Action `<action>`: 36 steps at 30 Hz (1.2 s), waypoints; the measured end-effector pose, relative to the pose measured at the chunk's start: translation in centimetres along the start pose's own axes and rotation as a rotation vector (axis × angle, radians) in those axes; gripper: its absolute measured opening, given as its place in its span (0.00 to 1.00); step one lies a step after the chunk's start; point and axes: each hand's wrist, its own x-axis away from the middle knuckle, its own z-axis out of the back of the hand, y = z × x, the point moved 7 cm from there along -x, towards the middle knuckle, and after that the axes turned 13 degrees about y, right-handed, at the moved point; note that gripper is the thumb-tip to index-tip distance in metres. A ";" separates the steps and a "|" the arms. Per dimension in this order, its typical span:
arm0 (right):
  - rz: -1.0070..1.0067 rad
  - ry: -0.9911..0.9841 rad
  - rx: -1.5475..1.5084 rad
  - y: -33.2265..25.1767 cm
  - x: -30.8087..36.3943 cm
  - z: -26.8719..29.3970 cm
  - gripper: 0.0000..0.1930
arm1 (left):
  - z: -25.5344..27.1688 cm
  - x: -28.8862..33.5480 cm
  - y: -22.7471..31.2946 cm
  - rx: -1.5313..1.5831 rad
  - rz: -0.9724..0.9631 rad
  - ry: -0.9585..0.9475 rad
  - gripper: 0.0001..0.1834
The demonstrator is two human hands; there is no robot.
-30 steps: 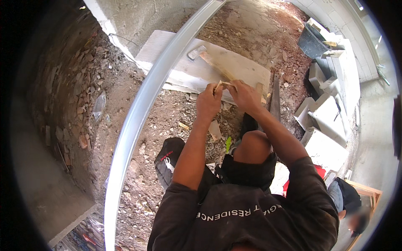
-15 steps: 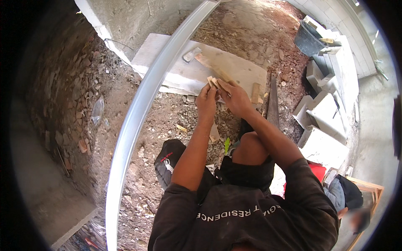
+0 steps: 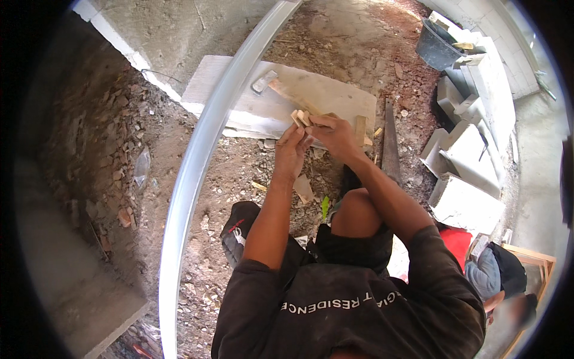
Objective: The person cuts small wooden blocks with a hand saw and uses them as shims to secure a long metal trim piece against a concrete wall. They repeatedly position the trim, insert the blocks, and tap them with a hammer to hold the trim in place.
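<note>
- The small wood pieces point(image 3: 301, 118), at least two and set side by side, are held up between both hands; in the picture they lie over the panel, just in from its near edge. Whether they touch the panel cannot be told.
- The left hand point(image 3: 290, 148) pinches them from below and the left, its fingers closed on the wood.
- The right hand point(image 3: 335, 139) grips from the right, its fingers drawn narrow on the same pieces; the fingertips are partly hidden.
- The step in hand appears to be handling and lining up these pieces by touch. The next move seems to call for a steady pinch from one hand while the other shifts its hold, so that neither piece slips.
- Beyond the hands, a hammer-like tool point(image 3: 264, 82) lies on the pale panel point(image 3: 350, 96), its handle slanting toward the fingers.
- A short wood block point(image 3: 360, 129) rests by the panel's right edge.
- Past that edge, a dark saw-like blade point(image 3: 390, 140) lies on the rubble-strewn ground.
- A long pale metal bar point(image 3: 209, 134) crosses in front of the panel's left part.
</note>
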 end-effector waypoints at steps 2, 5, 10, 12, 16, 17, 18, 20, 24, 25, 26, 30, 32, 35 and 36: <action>0.018 -0.020 -0.004 -0.8 0.0 -0.2 0.14 | 0.0 -0.2 0.8 -0.049 -0.035 -0.006 0.18; -0.008 -0.048 -0.007 -0.4 0.3 -0.3 0.14 | 0.8 -0.4 0.6 -0.222 -0.101 0.048 0.18; -0.071 -0.049 0.000 0.1 -0.1 -0.7 0.14 | 0.4 -0.3 0.7 -0.358 -0.125 0.124 0.20; -0.015 -0.059 0.075 0.2 -0.1 -1.0 0.15 | -0.6 0.5 1.3 -0.400 -0.210 0.099 0.21; -0.015 -0.101 -0.006 1.5 -0.6 -1.6 0.16 | -1.0 0.6 2.1 -0.572 -0.318 0.042 0.20; -0.050 -0.144 -0.050 2.0 -0.6 -1.9 0.16 | -0.8 0.4 2.3 -0.656 -0.353 0.068 0.20; -0.089 -0.191 -0.097 2.0 -0.3 -2.3 0.17 | -0.5 0.4 2.8 -0.740 -0.386 0.098 0.20; -0.105 -0.258 -0.128 1.7 -0.1 -2.7 0.17 | -0.2 0.4 3.4 -0.941 -0.462 0.162 0.20; 0.003 -0.202 -0.009 0.1 -0.1 -1.3 0.18 | -1.9 0.1 6.9 -1.295 -1.088 0.205 0.18; 0.031 -0.151 0.042 0.1 -0.1 -0.4 0.18 | -2.0 -0.3 7.4 -1.329 -1.358 0.183 0.19; -0.019 -0.069 0.010 0.7 -0.3 1.3 0.18 | -2.2 -1.5 8.0 -1.396 -1.337 0.142 0.19; -0.176 0.233 0.028 5.5 0.9 10.0 0.19 | 0.2 -5.6 8.5 -1.913 -1.343 0.194 0.19; -0.277 0.356 0.121 8.6 2.8 13.7 0.19 | 1.7 -6.4 8.1 -1.965 -1.221 0.141 0.20; -0.386 0.450 0.310 13.7 7.8 17.7 0.19 | 2.1 -5.6 7.9 -1.953 -1.213 0.085 0.24; -0.350 0.458 0.415 17.5 9.9 19.4 0.19 | 0.5 -4.8 7.3 -1.899 -1.279 0.109 0.25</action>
